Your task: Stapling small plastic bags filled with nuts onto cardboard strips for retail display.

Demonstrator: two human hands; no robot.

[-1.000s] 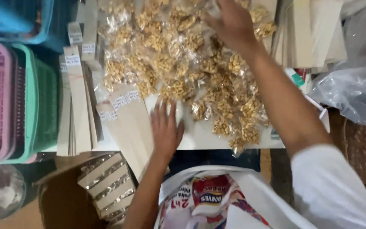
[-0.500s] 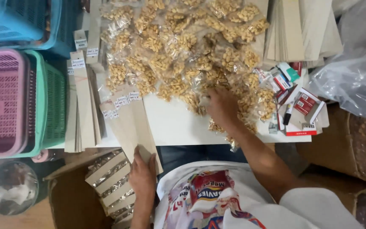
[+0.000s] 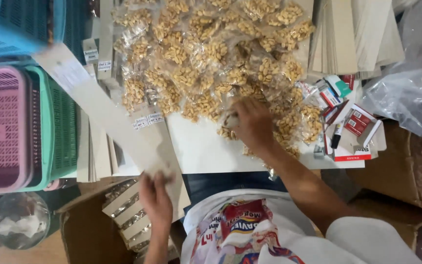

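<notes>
Cardboard strip (image 3: 98,107) flat, left hand (image 3: 156,195) | crinkly peanut packets (image 3: 211,58), right hand (image 3: 252,122)

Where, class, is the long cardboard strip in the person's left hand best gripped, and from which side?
Grip the long cardboard strip at its near end, coming from below, as the left hand does. It is flat, thin and narrow, slanting away toward the baskets, so a pinch across its faces probably suits it. The right hand rests on the peanut packets.

Cardboard strip (image 3: 98,105) motion-blurred toward ten o'clock; left hand (image 3: 156,195) covers its near end. Blue basket (image 3: 15,27) cut off at eleven o'clock. Right hand (image 3: 252,122) hides packets beneath
</notes>
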